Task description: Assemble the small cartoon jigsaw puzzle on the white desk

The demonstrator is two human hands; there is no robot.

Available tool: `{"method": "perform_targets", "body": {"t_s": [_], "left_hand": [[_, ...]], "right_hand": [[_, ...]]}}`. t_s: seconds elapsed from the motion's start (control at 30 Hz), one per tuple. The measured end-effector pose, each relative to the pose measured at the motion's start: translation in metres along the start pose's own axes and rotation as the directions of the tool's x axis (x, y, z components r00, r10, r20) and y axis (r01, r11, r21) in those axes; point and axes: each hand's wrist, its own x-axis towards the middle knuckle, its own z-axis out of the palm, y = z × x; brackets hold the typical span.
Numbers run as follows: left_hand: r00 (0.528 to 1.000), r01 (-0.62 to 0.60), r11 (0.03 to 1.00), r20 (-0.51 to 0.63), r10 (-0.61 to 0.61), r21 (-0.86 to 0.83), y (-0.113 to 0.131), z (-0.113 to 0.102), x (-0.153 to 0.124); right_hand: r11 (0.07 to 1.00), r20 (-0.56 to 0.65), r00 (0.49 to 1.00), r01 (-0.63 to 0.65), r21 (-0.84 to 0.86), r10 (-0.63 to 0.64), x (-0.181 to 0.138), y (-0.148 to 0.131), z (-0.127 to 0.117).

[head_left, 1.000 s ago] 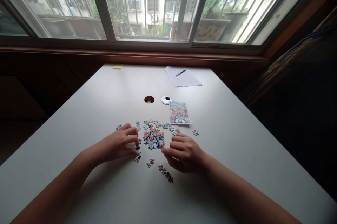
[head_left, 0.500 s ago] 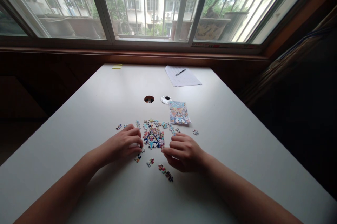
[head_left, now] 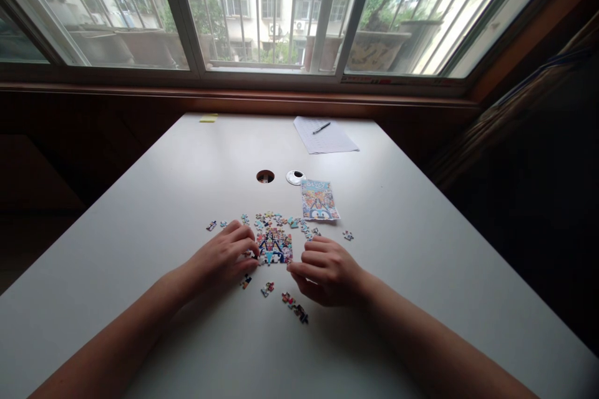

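A partly joined jigsaw puzzle (head_left: 275, 248) lies flat between my hands, its picture colourful with a dark blue pattern. My left hand (head_left: 230, 250) is at its left edge, thumb and fingers pinched on a puzzle piece (head_left: 251, 255) that they mostly cover. At the lower right corner of the puzzle, my right hand (head_left: 327, 268) rests with curled fingers, the index fingertip against the corner. Whether anything sits inside those fingers is hidden. Loose pieces (head_left: 267, 289) lie in front, with a short joined strip (head_left: 294, 307) to their right.
Several loose pieces (head_left: 266, 219) are spread behind the puzzle, and one piece (head_left: 347, 235) lies off to the right. A picture sheet (head_left: 320, 200) is beside a round cover (head_left: 295, 178) and a table hole (head_left: 265, 177). Farther back are paper (head_left: 327, 142), a pen (head_left: 321, 128) and a yellow note (head_left: 208, 118).
My left hand has shifted slightly right, bringing its fingertips and the piece up to the puzzle's left edge. My right hand has stayed at the corner.
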Motion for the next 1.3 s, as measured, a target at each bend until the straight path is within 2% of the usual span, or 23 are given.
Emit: {"method": "perform_targets", "body": {"t_s": [0.3, 0.5, 1.03, 1.3], "left_hand": [[0.999, -0.015, 0.998, -0.040, 0.018, 0.055, 0.004, 0.003, 0.000], [0.996, -0.019, 0.998, -0.086, 0.024, 0.060, 0.004, 0.003, 0.000], [0.995, 0.011, 0.995, -0.103, 0.000, 0.101, 0.006, 0.008, 0.002], [0.990, -0.080, 0.983, -0.102, 0.098, 0.164, 0.003, -0.006, -0.003]], "right_hand": [[1.000, 0.013, 1.000, -0.011, -0.004, 0.011, -0.001, 0.000, 0.001], [0.996, 0.083, 0.993, -0.090, 0.018, 0.088, 0.003, 0.004, 0.003], [0.996, 0.122, 0.989, -0.089, 0.010, 0.088, 0.005, 0.007, 0.004], [0.996, 0.132, 0.987, -0.093, 0.004, 0.091, 0.005, 0.007, 0.003]]}}
